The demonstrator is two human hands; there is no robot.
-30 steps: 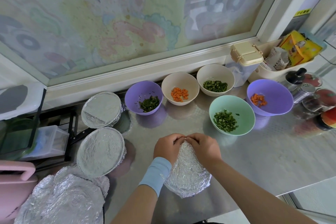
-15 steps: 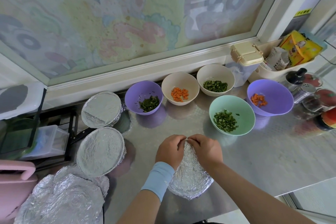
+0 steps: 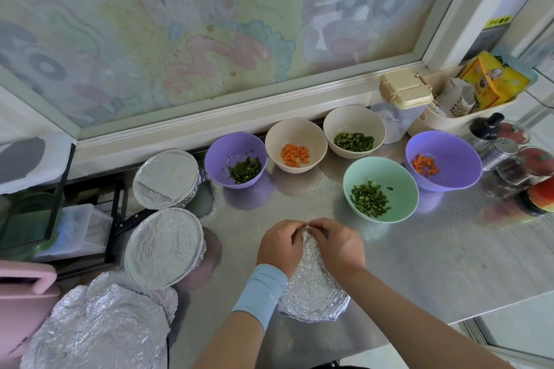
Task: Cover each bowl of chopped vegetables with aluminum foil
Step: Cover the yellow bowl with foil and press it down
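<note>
- The steel counter (image 3: 419,263) is flat and shiny. I think a bowl could slide on it, so I would push down, not forward.
- The mint green bowl (image 3: 380,189) of chopped greens is near by, at the right. It has no cover yet.
- The foil-wrapped bowl (image 3: 314,299) sits on the counter right in front of me, under both hands.
- Its foil (image 3: 310,263) looks thin and crinkly. I would press softly, or it may rip.
- My left hand (image 3: 280,246) and right hand (image 3: 337,244) are curled. They pinch the foil at the far rim and almost touch each other.
- To finish, I would move each hand round its own side and squeeze the foil under the rim.
</note>
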